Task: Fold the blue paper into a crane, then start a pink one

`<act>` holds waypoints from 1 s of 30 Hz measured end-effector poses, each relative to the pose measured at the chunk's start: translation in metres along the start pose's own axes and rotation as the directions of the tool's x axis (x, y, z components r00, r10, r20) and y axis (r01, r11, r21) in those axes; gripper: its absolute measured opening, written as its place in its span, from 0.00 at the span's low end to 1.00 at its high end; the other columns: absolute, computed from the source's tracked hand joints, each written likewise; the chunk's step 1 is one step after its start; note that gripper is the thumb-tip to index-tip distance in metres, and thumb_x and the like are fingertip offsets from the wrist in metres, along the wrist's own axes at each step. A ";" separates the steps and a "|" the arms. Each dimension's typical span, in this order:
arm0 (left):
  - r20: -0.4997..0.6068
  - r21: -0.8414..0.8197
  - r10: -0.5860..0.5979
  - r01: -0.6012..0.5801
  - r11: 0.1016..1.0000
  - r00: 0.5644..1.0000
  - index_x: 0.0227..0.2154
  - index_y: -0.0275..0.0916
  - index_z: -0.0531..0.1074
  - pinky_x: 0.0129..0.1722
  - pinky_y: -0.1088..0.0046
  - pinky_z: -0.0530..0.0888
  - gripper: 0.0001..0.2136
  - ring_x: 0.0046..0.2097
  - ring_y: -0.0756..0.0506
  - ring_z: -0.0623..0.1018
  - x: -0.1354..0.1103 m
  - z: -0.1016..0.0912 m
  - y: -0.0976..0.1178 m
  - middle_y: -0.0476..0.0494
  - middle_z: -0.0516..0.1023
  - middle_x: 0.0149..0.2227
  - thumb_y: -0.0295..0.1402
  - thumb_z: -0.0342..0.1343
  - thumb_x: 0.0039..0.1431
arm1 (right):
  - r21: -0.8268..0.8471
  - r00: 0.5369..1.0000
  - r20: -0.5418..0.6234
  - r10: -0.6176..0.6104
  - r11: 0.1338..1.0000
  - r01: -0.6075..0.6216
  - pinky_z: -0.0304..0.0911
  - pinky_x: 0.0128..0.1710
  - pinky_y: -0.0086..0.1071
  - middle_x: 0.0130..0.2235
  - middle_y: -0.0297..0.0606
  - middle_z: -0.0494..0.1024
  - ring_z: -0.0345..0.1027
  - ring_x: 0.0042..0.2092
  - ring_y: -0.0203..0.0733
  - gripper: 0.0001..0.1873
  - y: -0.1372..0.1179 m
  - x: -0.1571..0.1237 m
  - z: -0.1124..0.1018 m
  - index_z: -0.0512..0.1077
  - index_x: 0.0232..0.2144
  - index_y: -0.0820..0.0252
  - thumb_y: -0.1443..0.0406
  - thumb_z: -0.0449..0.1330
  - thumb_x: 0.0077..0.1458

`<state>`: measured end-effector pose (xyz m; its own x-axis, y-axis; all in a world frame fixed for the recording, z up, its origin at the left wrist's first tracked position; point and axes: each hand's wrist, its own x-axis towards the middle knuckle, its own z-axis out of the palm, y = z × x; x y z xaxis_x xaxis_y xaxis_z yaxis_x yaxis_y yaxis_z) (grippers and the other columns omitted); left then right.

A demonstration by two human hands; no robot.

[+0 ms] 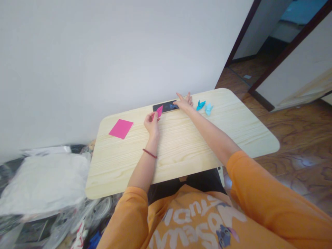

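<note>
My left hand [151, 123] is closed on a small folded piece of pink origami paper [159, 110], its pointed end up and to the right. Beyond it, a dark phone [166, 106] lies flat along the far edge of the table. My right hand [184, 102] has its fingers spread, with the thumb touching the right part of the phone's screen. Just to the right of that hand sit a teal folded paper figure [200, 105] and a light blue one [209, 109]. On the left lies a flat pink paper square [121, 129].
The pale wood-grain table [186, 145] has rounded corners and stands against a white wall [111, 55]. Down to the left are a white cushion-like bundle [46, 183] and plastic bags. A doorway and wooden floor [303, 138] lie to the right.
</note>
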<state>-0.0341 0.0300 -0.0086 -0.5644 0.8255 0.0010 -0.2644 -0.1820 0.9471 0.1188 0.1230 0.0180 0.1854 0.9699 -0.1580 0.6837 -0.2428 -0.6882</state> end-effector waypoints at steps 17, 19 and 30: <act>-0.006 -0.018 -0.020 0.020 1.000 1.000 0.29 0.37 0.73 0.30 0.77 0.71 0.11 0.33 0.51 0.75 0.000 -0.002 0.002 0.48 0.75 0.31 0.36 0.65 0.43 | -0.148 0.998 -0.048 0.044 0.988 -0.051 0.34 0.63 0.61 0.71 0.46 0.36 0.29 0.70 0.66 0.49 0.004 0.016 0.020 0.48 0.66 0.40 0.52 0.67 0.46; -0.017 -0.019 -0.032 0.032 0.999 0.999 0.29 0.38 0.73 0.30 0.77 0.71 0.11 0.34 0.51 0.75 0.000 -0.002 0.003 0.48 0.75 0.31 0.36 0.65 0.44 | -0.078 0.999 -0.039 0.017 0.997 -0.020 0.33 0.62 0.63 0.70 0.48 0.36 0.29 0.70 0.67 0.50 0.004 0.019 0.020 0.50 0.66 0.42 0.53 0.68 0.45; -0.044 0.014 -0.045 0.045 0.999 0.998 0.30 0.38 0.73 0.33 0.76 0.71 0.13 0.38 0.49 0.76 0.001 -0.004 0.004 0.47 0.75 0.33 0.40 0.66 0.44 | 0.054 0.998 -0.056 -0.028 0.998 0.031 0.31 0.61 0.67 0.70 0.50 0.40 0.31 0.70 0.67 0.48 0.001 0.016 0.016 0.55 0.64 0.46 0.56 0.68 0.43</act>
<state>-0.0390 0.0283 -0.0063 -0.5856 0.8087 -0.0553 -0.2788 -0.1369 0.9506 0.1111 0.1384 0.0041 0.2049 0.9738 -0.0986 0.6505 -0.2107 -0.7297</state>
